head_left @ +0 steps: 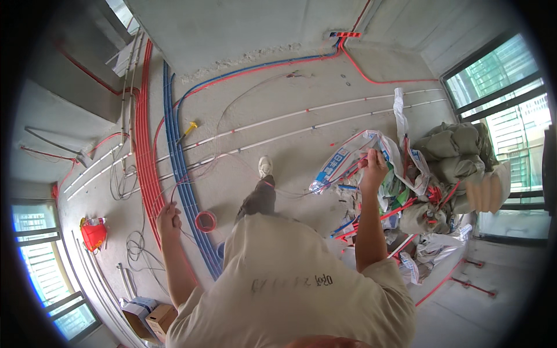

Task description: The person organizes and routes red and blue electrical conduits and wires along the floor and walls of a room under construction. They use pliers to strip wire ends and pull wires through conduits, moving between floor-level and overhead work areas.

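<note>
My left hand (pixel 168 220) is closed over the red conduits at the left, and a thin reddish wire (pixel 173 194) rises from its fingers. Just right of it lies a round red coil (pixel 205 221), by the blue conduits (pixel 184 200). On the other side, my right hand (pixel 374 168) is raised with its fingers curled, in front of a white and blue woven bag (pixel 333 168). What those fingers hold, if anything, is too small to make out. A thin wire (pixel 246 152) runs in loose bends across the floor between the two hands.
Red conduits (pixel 143 124) run along the floor at left, and pale pipes (pixel 267 127) cross it. A yellow-handled hammer (pixel 190 129) lies beyond. Scrap and stuffed sacks (pixel 458 145) pile up at right. Cardboard boxes (pixel 161 321) and a red bag (pixel 93 234) stand at left.
</note>
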`<state>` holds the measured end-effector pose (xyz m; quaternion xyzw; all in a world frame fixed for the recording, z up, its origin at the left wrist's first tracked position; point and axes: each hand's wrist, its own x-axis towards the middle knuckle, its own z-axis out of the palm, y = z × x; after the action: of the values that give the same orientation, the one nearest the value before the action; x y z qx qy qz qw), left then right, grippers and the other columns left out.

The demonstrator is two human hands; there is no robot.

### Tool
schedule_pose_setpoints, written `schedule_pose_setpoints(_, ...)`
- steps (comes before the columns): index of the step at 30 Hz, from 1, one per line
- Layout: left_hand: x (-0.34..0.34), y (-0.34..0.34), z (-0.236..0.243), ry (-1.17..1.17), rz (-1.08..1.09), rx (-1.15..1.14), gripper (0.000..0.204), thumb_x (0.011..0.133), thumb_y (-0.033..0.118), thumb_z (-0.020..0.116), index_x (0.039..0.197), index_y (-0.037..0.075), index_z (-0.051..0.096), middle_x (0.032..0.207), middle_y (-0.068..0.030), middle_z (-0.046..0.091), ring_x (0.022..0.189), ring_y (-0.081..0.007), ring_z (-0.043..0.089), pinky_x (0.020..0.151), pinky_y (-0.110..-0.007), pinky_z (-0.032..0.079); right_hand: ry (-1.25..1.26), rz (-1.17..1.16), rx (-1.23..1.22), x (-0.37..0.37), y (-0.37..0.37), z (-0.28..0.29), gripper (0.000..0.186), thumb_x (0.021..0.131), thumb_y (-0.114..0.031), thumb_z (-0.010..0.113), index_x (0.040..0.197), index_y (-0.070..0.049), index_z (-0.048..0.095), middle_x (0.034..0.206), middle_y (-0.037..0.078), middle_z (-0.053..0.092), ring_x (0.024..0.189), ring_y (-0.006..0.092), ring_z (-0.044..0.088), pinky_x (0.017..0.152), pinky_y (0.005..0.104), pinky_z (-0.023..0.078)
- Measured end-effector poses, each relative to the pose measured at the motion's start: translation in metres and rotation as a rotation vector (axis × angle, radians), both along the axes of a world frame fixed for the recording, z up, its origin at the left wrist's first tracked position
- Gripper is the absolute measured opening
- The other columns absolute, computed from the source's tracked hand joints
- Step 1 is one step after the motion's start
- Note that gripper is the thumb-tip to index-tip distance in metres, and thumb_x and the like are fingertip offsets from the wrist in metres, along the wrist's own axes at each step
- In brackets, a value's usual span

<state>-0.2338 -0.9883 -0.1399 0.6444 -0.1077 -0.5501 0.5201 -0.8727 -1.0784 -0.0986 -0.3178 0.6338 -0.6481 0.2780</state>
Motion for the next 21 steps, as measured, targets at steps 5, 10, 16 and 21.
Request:
schedule_pose_setpoints(5, -0.063, -0.143, 0.007, -0.351, -0.190, 0.053, 0.016, 0.096, 0.009, 0.063, 0.102, -0.003, 0.073, 0.067, -0.0056, 0.062, 0.048, -0.0062, 0.047, 0.043, -0.023, 0.030, 0.212, -0.047, 0.138, -0.046, -0.084, 0.022, 0.024, 0.102, -0.020, 0.058, 0.100, 0.000, 0.071, 0.074, 0.002, 0.064, 0.057, 0.0071, 0.052, 0.053, 0.0232, 0.044)
schedule_pose_setpoints(10, -0.100, -0.273, -0.022, -0.847, -0.473, -0.062, 0.019, 0.092, 0.013, 0.065, 0.095, -0.003, 0.074, 0.067, -0.0082, 0.066, 0.058, -0.0142, 0.061, 0.056, -0.030, 0.045, 0.572, -0.140, 0.158, -0.131, -0.166, 0.030, 0.024, 0.101, -0.019, 0.056, 0.102, 0.000, 0.071, 0.078, 0.005, 0.067, 0.061, 0.0117, 0.058, 0.055, 0.0267, 0.048)
schedule_pose_setpoints(16, -0.210, -0.429, 0.046, -1.039, -0.530, -0.275, 0.021, 0.091, 0.016, 0.063, 0.093, -0.002, 0.074, 0.068, -0.0140, 0.067, 0.063, -0.0244, 0.066, 0.060, -0.037, 0.048, 0.413, -0.209, 0.083, -0.232, -0.266, 0.034, 0.032, 0.100, -0.026, 0.055, 0.106, 0.002, 0.070, 0.092, 0.009, 0.071, 0.074, 0.0186, 0.069, 0.066, 0.0306, 0.056)
schedule_pose_setpoints(21, -0.291, -0.506, 0.060, -1.278, -0.471, -0.305, 0.034, 0.090, 0.020, 0.068, 0.119, 0.002, 0.067, 0.111, -0.0180, 0.068, 0.101, -0.0388, 0.064, 0.084, -0.046, 0.050, 0.276, -0.193, 0.082, -0.295, -0.367, 0.020, 0.031, 0.104, -0.027, 0.055, 0.111, 0.000, 0.067, 0.098, 0.008, 0.070, 0.079, 0.0186, 0.067, 0.074, 0.0306, 0.056)
